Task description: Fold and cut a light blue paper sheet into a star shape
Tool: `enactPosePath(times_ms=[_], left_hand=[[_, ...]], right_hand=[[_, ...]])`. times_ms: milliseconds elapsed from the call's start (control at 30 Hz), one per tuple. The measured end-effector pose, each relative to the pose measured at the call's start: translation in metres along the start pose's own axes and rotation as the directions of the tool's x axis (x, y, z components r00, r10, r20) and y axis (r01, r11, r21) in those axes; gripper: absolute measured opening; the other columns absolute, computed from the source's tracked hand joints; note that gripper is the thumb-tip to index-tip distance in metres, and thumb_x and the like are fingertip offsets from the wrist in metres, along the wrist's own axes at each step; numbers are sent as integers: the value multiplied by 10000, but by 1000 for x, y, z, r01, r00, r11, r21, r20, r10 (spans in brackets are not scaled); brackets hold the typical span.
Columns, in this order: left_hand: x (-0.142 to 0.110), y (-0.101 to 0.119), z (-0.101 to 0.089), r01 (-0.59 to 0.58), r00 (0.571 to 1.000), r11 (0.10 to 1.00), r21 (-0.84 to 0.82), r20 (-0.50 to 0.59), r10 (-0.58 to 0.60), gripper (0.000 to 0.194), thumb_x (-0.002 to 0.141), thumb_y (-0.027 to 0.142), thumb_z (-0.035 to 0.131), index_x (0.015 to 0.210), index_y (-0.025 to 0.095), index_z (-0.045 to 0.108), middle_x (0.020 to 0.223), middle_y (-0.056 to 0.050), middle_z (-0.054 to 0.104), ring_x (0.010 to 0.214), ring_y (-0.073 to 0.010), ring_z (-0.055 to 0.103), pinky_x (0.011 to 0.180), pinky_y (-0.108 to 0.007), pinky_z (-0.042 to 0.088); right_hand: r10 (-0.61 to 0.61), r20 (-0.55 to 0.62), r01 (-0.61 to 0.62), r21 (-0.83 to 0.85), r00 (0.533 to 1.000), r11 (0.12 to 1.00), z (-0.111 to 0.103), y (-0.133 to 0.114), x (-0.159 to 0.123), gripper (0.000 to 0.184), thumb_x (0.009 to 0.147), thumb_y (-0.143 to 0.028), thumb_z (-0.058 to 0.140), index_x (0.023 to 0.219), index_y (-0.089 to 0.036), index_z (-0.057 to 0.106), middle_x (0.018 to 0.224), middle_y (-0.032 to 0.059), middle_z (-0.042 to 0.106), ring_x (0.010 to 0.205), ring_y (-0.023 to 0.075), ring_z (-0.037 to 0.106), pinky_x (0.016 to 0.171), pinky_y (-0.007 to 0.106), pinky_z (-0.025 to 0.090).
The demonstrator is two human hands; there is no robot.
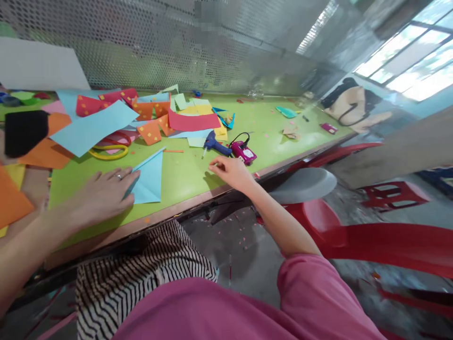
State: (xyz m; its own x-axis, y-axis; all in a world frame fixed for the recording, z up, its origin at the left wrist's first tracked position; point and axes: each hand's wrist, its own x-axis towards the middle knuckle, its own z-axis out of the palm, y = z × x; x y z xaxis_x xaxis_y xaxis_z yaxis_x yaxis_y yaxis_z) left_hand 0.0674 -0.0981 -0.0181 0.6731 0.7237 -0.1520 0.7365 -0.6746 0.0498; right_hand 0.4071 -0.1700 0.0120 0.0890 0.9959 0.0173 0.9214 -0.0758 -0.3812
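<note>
My left hand [102, 193] lies flat with fingers stretched out on the left edge of a folded light-blue paper [150, 177] on the green table [184, 177]. My right hand [231, 171] hovers near the table's front edge, fingers loosely curled in a pinch, just in front of a blue glue gun [215, 144] and a pink device [243, 152]. What, if anything, the right fingers hold is too small to make out.
Coloured paper sheets [94, 125] and scraps cover the table's left and back. Yellow and red scissors [109, 148] lie under them. A perforated metal wall [177, 52] stands behind. Red plastic chairs [354, 236] and a stool [392, 194] are on the right.
</note>
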Motion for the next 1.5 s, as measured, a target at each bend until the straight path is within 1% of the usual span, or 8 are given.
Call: enactPosePath(times_ms=[267, 500, 667, 800, 933, 1100, 1300, 1500], left_hand=[[-5, -3, -10, 94, 990, 977, 190, 82, -111, 643, 975, 264, 268, 1571, 128, 465, 1659, -180, 405, 1521, -435, 379, 1159, -701, 323], [-22, -15, -3, 148, 975, 944, 295, 115, -189, 633, 993, 232, 240, 1569, 124, 479, 1654, -164, 410, 1537, -387, 379, 1177, -627, 349], [-31, -12, 18, 56, 998, 998, -8, -41, -56, 592, 1043, 308, 237, 1534, 140, 521, 1661, -164, 404, 1524, -357, 408, 1208, -570, 340], [-40, 0, 18, 78, 996, 989, -126, -33, -82, 612, 1054, 457, 291, 1549, 163, 500, 1687, -159, 354, 1529, -365, 397, 1216, -610, 324], [-51, 3, 17, 100, 994, 986, -131, -26, -105, 604, 1039, 480, 409, 1561, 186, 484, 1705, -137, 317, 1559, -366, 340, 1240, -627, 283], [-54, 0, 16, 99, 994, 978, -183, -36, -107, 616, 1031, 492, 471, 1569, 193, 467, 1711, -137, 307, 1566, -369, 323, 1247, -643, 265], [-51, -2, 7, 105, 994, 972, -212, 7, -106, 624, 1019, 461, 532, 1575, 188, 456, 1709, -146, 306, 1580, -373, 290, 1256, -666, 229], [-53, -7, 8, 82, 996, 983, -161, -13, -85, 597, 1039, 444, 495, 1574, 182, 455, 1692, -159, 350, 1569, -367, 317, 1248, -663, 237]], right_hand=[[35, -117, -59, -207, 992, 976, -15, 26, 39, 290, 921, -193, 593, 1185, -148, 706, 1170, 163, 733, 1012, 268, 677, 838, 379, 473], [-41, -63, 30, -163, 997, 986, -3, 10, 44, 210, 951, -205, 569, 1097, -170, 716, 1108, 130, 734, 930, 233, 670, 793, 365, 470], [-285, -12, 283, -77, 959, 956, 19, -55, 75, 152, 982, -215, 584, 1034, -162, 716, 1084, 121, 733, 946, 216, 653, 838, 342, 457], [-506, 4, 505, -68, 863, 860, 45, -133, 122, 201, 1044, -233, 520, 1085, -179, 709, 1132, 92, 749, 1072, 219, 652, 894, 323, 458], [-472, 175, 501, -208, 864, 840, 73, -188, 151, 265, 1004, -303, 627, 1144, -94, 712, 1177, 205, 754, 1127, 308, 675, 909, 373, 490], [-429, 255, 493, -303, 867, 816, 86, -210, 164, 355, 917, -234, 696, 1191, -10, 711, 1186, 313, 732, 1167, 408, 680, 935, 463, 511], [-276, 450, 467, -397, 850, 791, 59, -206, 173, 132, 782, -217, 761, 861, -112, 778, 828, 176, 751, 869, 335, 714, 732, 404, 507], [-158, 586, 413, -331, 795, 848, -18, -150, 151, 91, 866, -218, 675, 824, -151, 720, 759, 52, 665, 792, 190, 562, 768, 342, 400]])
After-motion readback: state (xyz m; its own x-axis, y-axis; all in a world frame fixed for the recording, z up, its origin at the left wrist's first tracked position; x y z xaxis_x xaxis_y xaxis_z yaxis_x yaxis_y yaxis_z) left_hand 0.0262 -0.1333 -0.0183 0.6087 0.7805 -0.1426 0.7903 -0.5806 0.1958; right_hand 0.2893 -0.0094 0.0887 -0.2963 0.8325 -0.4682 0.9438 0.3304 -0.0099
